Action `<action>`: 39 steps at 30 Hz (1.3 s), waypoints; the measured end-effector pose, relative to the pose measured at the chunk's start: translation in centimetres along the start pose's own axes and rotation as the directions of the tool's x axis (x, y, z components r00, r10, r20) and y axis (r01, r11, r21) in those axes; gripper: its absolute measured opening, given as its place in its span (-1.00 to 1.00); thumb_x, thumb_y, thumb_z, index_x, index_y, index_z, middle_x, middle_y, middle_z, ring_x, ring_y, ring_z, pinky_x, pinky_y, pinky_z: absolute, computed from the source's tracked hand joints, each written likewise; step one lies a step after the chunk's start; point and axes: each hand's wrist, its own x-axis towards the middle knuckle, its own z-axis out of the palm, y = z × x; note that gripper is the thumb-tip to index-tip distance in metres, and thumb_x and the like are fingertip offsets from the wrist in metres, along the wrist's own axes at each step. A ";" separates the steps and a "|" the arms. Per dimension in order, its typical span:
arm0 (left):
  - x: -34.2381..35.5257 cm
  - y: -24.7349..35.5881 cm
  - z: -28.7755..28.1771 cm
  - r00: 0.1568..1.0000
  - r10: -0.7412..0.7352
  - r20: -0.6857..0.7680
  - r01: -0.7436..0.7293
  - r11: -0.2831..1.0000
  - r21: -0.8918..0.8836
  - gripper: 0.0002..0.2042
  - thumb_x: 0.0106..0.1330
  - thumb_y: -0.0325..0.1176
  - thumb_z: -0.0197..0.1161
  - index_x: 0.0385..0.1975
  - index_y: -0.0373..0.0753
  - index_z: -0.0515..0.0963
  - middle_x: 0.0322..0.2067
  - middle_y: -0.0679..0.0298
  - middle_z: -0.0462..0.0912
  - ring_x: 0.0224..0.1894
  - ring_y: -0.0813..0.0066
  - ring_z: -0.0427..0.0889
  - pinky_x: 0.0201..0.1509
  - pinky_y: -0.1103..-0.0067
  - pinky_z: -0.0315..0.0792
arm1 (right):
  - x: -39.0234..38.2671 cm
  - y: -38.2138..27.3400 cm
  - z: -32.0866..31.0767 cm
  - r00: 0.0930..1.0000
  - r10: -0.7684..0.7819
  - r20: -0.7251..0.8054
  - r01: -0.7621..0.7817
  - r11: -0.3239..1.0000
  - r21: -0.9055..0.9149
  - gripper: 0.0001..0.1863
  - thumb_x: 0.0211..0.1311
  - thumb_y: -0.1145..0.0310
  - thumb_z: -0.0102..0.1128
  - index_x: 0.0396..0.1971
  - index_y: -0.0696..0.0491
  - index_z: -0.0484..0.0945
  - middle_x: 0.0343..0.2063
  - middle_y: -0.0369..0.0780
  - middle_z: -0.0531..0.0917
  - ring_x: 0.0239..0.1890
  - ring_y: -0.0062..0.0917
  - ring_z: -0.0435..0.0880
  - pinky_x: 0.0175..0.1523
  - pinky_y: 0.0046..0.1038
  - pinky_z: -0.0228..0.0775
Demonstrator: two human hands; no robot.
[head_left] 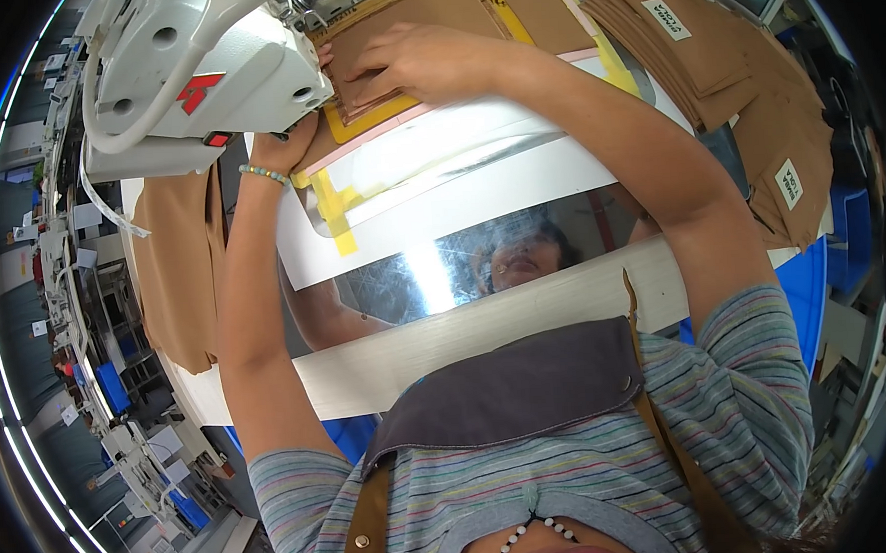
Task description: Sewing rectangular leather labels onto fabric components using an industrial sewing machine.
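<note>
Brown fabric piece [420,22] under right hand [422,62], beside sewing machine [202,74], stacked pieces [711,42].

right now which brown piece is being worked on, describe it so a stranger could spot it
Start at the white sewing machine at upper left. Beside its head, the right hand presses flat on a brown fabric piece in a yellow and pink template frame. Unlike the fanned, white-labelled brown stack at right, it lies framed.

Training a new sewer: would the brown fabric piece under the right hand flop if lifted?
Probably floppy: the brown fabric piece lies thin and flat under the right hand. Similar cloth drapes limply off the table edge. Likely light.
</note>
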 end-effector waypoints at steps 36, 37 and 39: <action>0.8 -4.5 1.9 0.955 -0.254 0.154 0.243 0.367 -0.898 -0.64 0.60 -0.37 0.15 0.31 -0.32 0.50 0.29 0.13 0.63 0.23 0.52 0.55 0.38 0.58 0.43 | 0.9 -0.2 0.5 0.999 0.047 -0.004 -0.046 0.994 0.096 -0.57 0.32 0.53 0.23 0.09 -0.21 0.82 0.16 -0.29 0.71 0.23 -0.36 0.62 0.35 -0.27 0.44; 0.8 -4.4 1.8 0.967 -0.222 0.125 0.224 0.508 -0.832 -0.64 0.60 -0.37 0.15 0.31 -0.32 0.50 0.29 0.14 0.63 0.23 0.52 0.56 0.38 0.59 0.43 | 0.9 -0.3 0.5 0.999 0.048 -0.022 -0.046 0.994 0.102 -0.56 0.32 0.53 0.23 0.09 -0.22 0.81 0.17 -0.29 0.71 0.23 -0.35 0.62 0.35 -0.27 0.44; 0.7 -4.4 1.8 0.978 -0.185 0.099 0.197 0.638 -0.744 -0.65 0.60 -0.37 0.16 0.30 -0.32 0.50 0.29 0.14 0.63 0.23 0.52 0.56 0.38 0.59 0.43 | 0.8 -0.3 0.6 0.999 0.045 -0.014 -0.044 0.995 0.090 -0.55 0.32 0.53 0.23 0.10 -0.23 0.81 0.18 -0.30 0.70 0.24 -0.35 0.61 0.36 -0.26 0.43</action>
